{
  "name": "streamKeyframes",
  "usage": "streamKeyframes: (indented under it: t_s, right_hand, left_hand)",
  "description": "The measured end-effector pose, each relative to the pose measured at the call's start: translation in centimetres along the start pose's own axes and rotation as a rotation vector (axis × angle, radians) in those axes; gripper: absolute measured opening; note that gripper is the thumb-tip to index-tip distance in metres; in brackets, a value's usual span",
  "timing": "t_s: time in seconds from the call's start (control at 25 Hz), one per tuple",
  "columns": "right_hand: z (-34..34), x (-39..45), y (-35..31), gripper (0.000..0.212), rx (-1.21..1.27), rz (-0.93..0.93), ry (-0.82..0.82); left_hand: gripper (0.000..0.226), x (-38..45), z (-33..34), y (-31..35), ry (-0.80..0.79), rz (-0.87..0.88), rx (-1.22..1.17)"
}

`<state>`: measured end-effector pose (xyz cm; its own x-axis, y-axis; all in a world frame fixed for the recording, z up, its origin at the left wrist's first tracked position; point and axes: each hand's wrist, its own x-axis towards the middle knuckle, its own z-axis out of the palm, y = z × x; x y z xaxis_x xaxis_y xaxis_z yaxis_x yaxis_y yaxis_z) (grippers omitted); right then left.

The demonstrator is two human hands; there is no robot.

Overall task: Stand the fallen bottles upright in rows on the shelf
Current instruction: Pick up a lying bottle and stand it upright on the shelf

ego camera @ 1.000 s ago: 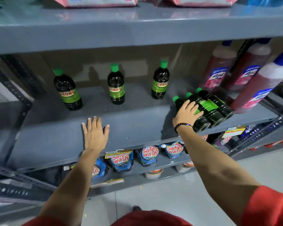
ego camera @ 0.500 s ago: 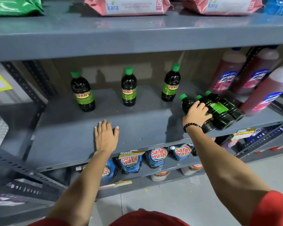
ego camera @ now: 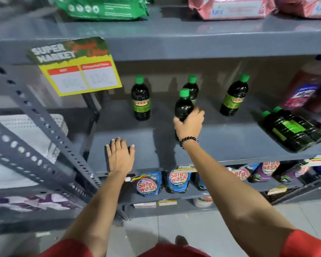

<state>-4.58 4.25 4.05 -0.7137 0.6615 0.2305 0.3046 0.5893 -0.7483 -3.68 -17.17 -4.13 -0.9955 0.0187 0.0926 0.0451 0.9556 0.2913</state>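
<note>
Bottles are what we are sorting, and one of them has just changed place: a second ago our right hand (ego camera: pixel 190 125) lay on the fallen cluster at the right end of the shelf (ego camera: pixel 230 143), and three dark bottles lay there on their sides; now only two fallen bottles (ego camera: pixel 293 129) remain near the right front edge, caps pointing toward the back, and the third is upright in our grip. We judge that one more bottle is nearly placed and two are left to lift. Along the back edge of the shelf stands a row of three upright bottles: the left bottle (ego camera: pixel 140 101), the middle bottle (ego camera: pixel 193 89) partly hidden, and the right bottle (ego camera: pixel 233 96). Our held bottle (ego camera: pixel 184 106) sits just in front of the middle one, toward the centre of the shelf, so it looks to us like the start of a second row; whether its base touches the shelf we cannot tell, since the hand covers it. The right hand's fingers are wrapped closed around its lower body. Our left hand (ego camera: pixel 120 156) lies flat and spread on the front edge, gripping nothing, much as it did before. Every bottle is capped in green and filled dark almost to the neck.
</note>
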Motion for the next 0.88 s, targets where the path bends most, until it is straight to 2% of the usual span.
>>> streamKeyframes:
  t_s: [0.24, 0.48, 0.56, 0.68, 0.76, 0.88]
  right_hand:
    - [4.9, -2.4, -5.0, 0.058, 0.146, -0.246, -0.179]
    - [7.1, -2.6, -6.7, 0.054, 0.222, -0.276, -0.326]
    - [6.8, -2.3, -6.6, 0.06, 0.2, -0.274, -0.359]
    - [5.7, -2.2, -6.4, 0.087, 0.179, -0.242, -0.434]
    - [4.8, -2.1, -7.1, 0.095, 0.237, -0.183, -0.403]
    - [3.6, -0.8, -9.3, 0.074, 0.245, -0.194, -0.241]
  left_hand:
    - [0.048, 0.6, 0.4, -1.4, -0.006, -0.007, -0.006]
    - [0.047, 0.9, 0.6, -1.6, 0.041, -0.019, -0.042]
    - [0.047, 0.9, 0.6, -1.7, 0.047, -0.016, -0.04]
    - [0.046, 0.7, 0.7, -1.5, 0.066, -0.005, -0.03]
    - [0.047, 0.6, 0.7, -1.5, 0.073, 0.003, -0.01]
    - [0.049, 0.7, 0.6, -1.3, 0.075, -0.001, 0.012]
